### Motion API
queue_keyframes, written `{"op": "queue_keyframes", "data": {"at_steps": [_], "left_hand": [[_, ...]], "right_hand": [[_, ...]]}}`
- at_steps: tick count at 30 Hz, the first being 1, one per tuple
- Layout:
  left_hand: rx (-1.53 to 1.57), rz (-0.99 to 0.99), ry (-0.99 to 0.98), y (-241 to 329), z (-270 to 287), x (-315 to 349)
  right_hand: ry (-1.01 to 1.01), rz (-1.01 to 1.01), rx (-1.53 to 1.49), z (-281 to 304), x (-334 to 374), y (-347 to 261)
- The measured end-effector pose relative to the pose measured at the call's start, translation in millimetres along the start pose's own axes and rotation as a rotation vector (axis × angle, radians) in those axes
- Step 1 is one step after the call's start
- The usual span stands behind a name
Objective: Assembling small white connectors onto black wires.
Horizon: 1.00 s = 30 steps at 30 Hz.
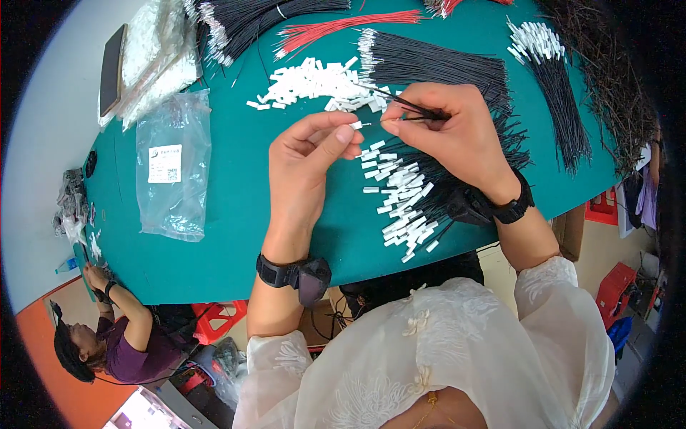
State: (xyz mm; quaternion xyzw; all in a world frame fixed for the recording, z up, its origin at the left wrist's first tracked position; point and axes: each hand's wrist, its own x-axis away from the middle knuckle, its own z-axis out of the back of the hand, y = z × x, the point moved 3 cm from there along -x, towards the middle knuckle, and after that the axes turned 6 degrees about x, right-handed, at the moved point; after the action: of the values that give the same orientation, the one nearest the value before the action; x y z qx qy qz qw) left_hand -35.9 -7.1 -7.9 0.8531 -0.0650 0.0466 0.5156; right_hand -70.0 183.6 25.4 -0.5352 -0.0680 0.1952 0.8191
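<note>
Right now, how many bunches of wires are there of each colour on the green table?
Black wire bunches: 4, counting the finished pile with white ends, the top-left bunch and the right-hand bunch.
Red wire bunches: 2; the second is cut off at the top edge.
Total: 6

A clear plastic bag (174, 166) lies flat on the left part of the green worktop (236, 214), left of the hands, crinkled and tall in shape. On its upper half sits a white rectangular label (165, 164) with small dark print and a square code. Farther away, at the far left edge of the worktop, lie more clear bags (161, 53) filled with white pieces, overlapping each other. Just left of them rests a flat dark rectangular slab (112, 68); whether it is a screen cannot be told.
</note>
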Motion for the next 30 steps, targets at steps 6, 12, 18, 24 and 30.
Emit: {"op": "queue_keyframes", "data": {"at_steps": [6, 12, 18, 24, 30], "left_hand": [[-0.056, -0.021, 0.014, 1.3, -2.7, 0.4], [-0.083, -0.039, 0.025, 0.9, -2.7, 0.7], [-0.105, -0.068, 0.023, 1.6, -3.7, 1.2], [-0.123, -0.051, 0.023, 0.1, -6.2, 2.0], [-0.093, -0.038, 0.022, -1.8, -6.8, 2.5]], "right_hand": [[0.013, 0.005, -0.017, -1.1, -0.2, 2.0], [0.006, 0.012, -0.025, -2.5, 0.2, -1.0], [0.009, 0.022, -0.030, -2.8, 0.3, -0.7], [-0.007, 0.005, -0.022, -3.4, 0.1, 2.1], [-0.010, 0.025, -0.024, -4.4, 0.0, 1.7]]}}
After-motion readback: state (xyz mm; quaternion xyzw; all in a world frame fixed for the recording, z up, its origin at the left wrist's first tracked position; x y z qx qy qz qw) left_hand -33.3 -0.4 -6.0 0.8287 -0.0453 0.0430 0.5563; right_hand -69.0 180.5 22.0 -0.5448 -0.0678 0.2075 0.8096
